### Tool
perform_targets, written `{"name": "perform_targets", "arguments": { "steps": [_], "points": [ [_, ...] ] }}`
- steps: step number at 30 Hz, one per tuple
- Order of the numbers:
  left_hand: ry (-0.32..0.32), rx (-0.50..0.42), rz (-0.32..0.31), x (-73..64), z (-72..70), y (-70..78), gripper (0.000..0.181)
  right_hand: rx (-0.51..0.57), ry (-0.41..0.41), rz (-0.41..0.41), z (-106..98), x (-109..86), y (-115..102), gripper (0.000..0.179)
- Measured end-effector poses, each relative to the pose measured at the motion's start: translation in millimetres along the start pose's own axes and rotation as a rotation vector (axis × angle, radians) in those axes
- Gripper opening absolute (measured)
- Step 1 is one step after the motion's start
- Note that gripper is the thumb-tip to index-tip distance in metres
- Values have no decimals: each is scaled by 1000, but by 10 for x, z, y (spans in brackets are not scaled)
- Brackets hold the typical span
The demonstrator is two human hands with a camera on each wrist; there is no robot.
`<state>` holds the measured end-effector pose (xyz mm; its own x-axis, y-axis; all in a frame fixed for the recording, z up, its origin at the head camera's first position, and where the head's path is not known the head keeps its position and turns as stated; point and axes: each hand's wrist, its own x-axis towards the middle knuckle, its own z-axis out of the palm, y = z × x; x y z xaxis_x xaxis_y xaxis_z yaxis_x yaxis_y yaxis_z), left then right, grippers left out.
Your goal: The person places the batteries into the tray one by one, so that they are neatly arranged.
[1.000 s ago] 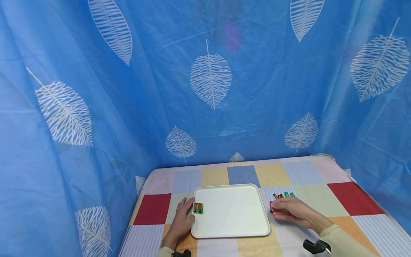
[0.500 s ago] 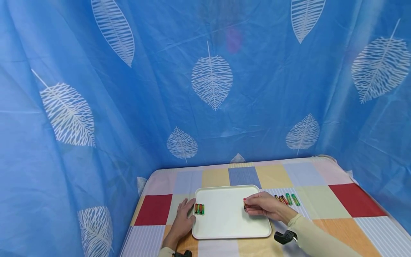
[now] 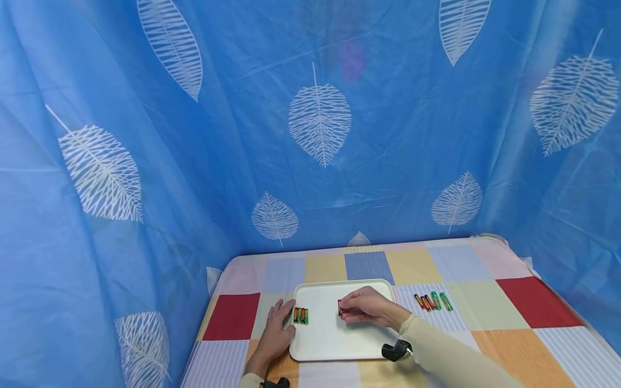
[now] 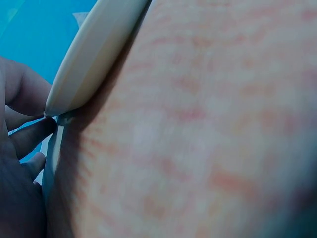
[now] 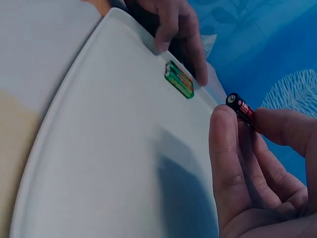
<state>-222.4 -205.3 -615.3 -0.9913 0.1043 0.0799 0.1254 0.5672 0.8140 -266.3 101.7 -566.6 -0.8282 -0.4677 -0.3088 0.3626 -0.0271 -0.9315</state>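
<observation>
In the head view my right hand (image 3: 367,306) pinches a small red and black battery (image 3: 340,307) over the middle of the white tray (image 3: 335,345). The right wrist view has this battery (image 5: 241,110) between thumb and fingertips, tilted, its metal end showing. A row of several green, red and black batteries (image 3: 301,316) lies side by side on the tray near its left rim. Beside them, my left hand (image 3: 277,333) rests at the tray's left edge, fingers extended. Up close in the left wrist view, fingers of the left hand (image 4: 22,124) touch the tray rim (image 4: 74,79).
Right of the tray, several more batteries (image 3: 433,301), some dark and gold or red, others green, lie on the patchwork tablecloth (image 3: 504,302). A blue curtain (image 3: 388,134) with white leaf prints hangs behind and beside the table.
My right hand has carried the red and black battery leftward, from beside the loose batteries to over the tray's middle. The left hand stays at the tray's left edge.
</observation>
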Motion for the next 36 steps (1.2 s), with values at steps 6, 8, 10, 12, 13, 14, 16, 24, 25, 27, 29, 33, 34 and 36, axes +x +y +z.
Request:
{"name": "perform_targets", "arguments": {
  "steps": [6,8,10,12,13,14,16,24,25,27,29,33,34,36],
  "points": [
    [-3,5,-1,-7,-3,-5,71,-51,6,7,232,178,41,22],
    [-1,2,-2,-13,0,-8,71,-78,12,13,311,228,55,24],
    [4,4,-6,-16,4,-13,71,-105,22,20,383,278,70,23],
    [8,7,-10,-17,8,-12,70,-131,35,28,455,326,94,21],
    [8,7,-15,-17,10,-8,70,-141,44,31,489,349,105,19],
    [8,9,-16,-16,11,-6,70,-148,52,34,522,371,114,17],
    [10,10,-17,-13,10,5,70,-163,71,42,585,411,126,14],
    [17,23,0,2,1,38,71,-204,159,50,761,528,84,6],
    [18,26,0,2,1,39,71,-213,168,50,773,544,84,6],
    [19,32,0,3,3,40,70,-220,182,47,791,568,87,6],
    [20,33,1,2,2,44,70,-214,189,45,804,583,90,6],
    [20,33,2,4,-2,39,70,-196,185,47,812,587,91,4],
    [20,30,0,3,-4,40,70,-197,182,47,811,584,90,4],
    [21,27,-5,-1,-6,44,70,-201,173,50,807,573,83,5]
  ]
}}
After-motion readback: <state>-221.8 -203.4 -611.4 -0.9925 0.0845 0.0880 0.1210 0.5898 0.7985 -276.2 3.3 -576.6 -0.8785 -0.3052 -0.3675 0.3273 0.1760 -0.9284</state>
